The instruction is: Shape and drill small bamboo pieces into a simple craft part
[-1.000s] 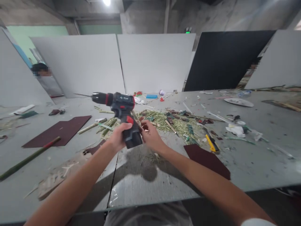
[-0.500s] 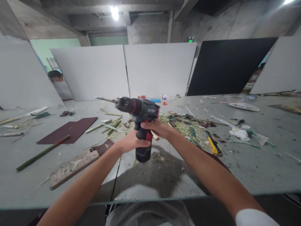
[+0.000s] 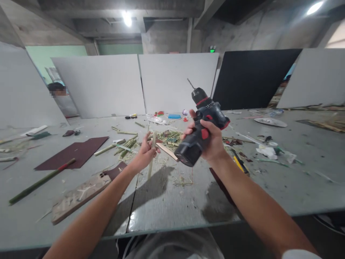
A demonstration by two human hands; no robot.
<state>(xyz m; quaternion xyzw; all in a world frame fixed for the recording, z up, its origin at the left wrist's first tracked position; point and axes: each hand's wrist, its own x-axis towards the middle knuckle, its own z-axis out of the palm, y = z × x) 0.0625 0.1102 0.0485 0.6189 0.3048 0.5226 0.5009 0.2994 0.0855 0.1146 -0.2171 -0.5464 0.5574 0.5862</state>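
My right hand (image 3: 212,138) is wrapped round the handle of a black and red cordless drill (image 3: 210,109). The drill is tilted, its thin bit (image 3: 191,83) pointing up towards the white panels and its battery end low and to the left. To the left, my left hand (image 3: 145,153) is apart from the drill. Between its thumb and fingers stands a short pale green stalk (image 3: 150,169), its lower end below the palm. Behind the hands lies a heap of green plant shreds (image 3: 171,136), with a flat wooden strip (image 3: 166,151) in front of it.
On the left are a dark maroon sheet (image 3: 72,153), a longer green stalk (image 3: 40,183) and a patterned wooden block (image 3: 81,194). A yellow utility knife (image 3: 239,163) lies beyond my right forearm. Upright white panels (image 3: 178,82) and a black panel (image 3: 253,79) line the back.
Both hands were at the drill, which pointed left. My left hand has come off it, and my right hand has moved it right and turned its bit upward. The stalk now shows in my left hand.
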